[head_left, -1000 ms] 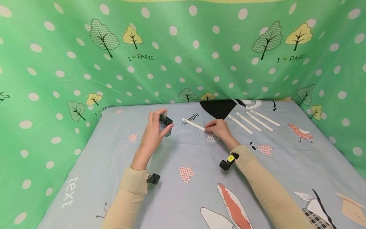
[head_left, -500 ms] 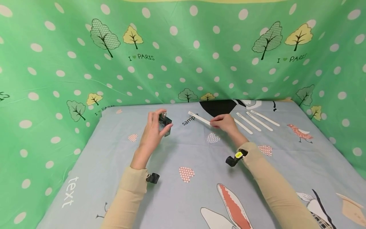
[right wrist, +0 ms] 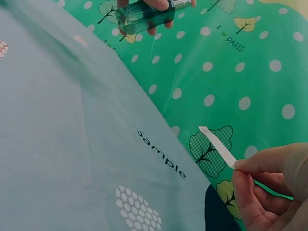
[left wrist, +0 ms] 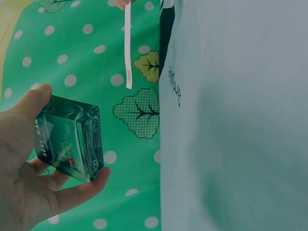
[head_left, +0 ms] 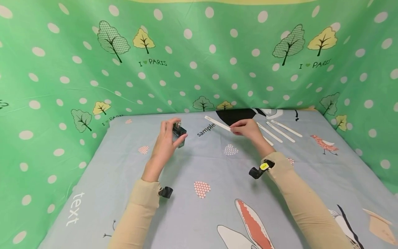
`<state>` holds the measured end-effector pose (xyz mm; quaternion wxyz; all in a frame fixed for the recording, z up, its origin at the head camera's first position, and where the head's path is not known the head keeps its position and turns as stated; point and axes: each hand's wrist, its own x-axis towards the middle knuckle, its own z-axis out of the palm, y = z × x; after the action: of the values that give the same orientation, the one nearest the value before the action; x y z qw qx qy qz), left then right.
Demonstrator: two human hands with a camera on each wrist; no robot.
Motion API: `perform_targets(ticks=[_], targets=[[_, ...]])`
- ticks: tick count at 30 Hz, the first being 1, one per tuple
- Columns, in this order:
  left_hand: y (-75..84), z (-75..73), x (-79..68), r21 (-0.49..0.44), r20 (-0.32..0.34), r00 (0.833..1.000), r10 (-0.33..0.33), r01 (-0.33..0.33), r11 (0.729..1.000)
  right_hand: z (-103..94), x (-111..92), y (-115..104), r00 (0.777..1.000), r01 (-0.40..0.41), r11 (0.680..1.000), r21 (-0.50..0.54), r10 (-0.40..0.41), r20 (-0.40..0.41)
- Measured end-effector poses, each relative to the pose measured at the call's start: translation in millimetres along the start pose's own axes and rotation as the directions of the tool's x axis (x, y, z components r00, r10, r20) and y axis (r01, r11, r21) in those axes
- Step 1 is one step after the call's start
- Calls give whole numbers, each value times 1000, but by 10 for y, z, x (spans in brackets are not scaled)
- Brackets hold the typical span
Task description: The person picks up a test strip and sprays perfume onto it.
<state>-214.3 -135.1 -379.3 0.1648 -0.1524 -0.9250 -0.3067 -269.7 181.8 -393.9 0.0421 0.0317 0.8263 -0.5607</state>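
My left hand (head_left: 164,143) grips a clear dark-tinted glass perfume bottle (head_left: 179,132) above the left part of the cloth, a fingertip lying by its silver sprayer. In the left wrist view the printed face of the bottle (left wrist: 67,139) shows between thumb and fingers. To its right, my right hand (head_left: 250,131) pinches one end of a white paper test strip (head_left: 218,123). The strip's free, labelled end points left toward the bottle, with a gap between them. The right wrist view shows thumb and forefinger on the strip (right wrist: 220,149), held in the air.
Several more white test strips (head_left: 281,132) lie slanted in a row on the grey-blue printed cloth (head_left: 186,214), just right of my right hand. A green dotted curtain (head_left: 186,69) hangs behind and at both sides.
My right hand has lifted the strip and shifted it away from me and slightly right. The left hand keeps the bottle almost where it was.
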Motion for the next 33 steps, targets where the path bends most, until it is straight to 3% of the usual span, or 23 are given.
perform_targets(ticks=[7, 12, 19, 33], targets=[[14, 12, 7, -2, 12, 1000, -1, 1, 1000, -1, -6, -27, 1000, 15, 1000, 0, -15, -1], [11, -13, -2, -5, 35, 998, -47, 47, 999, -34, -19, -54, 1000, 16, 1000, -6, -16, -15], [-10, -41, -9, -18, 41, 998, -42, 43, 999, -156, -23, -46, 1000, 1, 1000, -31, -1, -21], [-8, -89, 50, 4, 30, 999, -42, 42, 999, -418, -112, 57, 997, -3, 999, 46, 7, -77]])
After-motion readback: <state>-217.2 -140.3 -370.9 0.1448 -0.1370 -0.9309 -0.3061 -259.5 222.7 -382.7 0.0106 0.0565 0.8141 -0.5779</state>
